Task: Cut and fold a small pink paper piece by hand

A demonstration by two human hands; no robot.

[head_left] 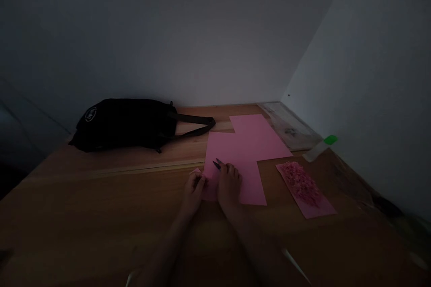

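Observation:
Two pink paper sheets (247, 150) lie overlapped on a wooden table (101, 197). My right hand (229, 184) rests on the near sheet's left edge and grips small dark scissors (218, 163), whose tips point up and away. My left hand (194, 186) sits just beside it and pinches a small pink paper piece (196, 171) at the sheet's corner. Both hands are close together, almost touching.
A black bag (124, 123) with a strap lies at the back left. A pink sheet heaped with tiny pink paper bits (301, 184) sits to the right. A glue bottle with a green cap (319, 147) lies near the right wall.

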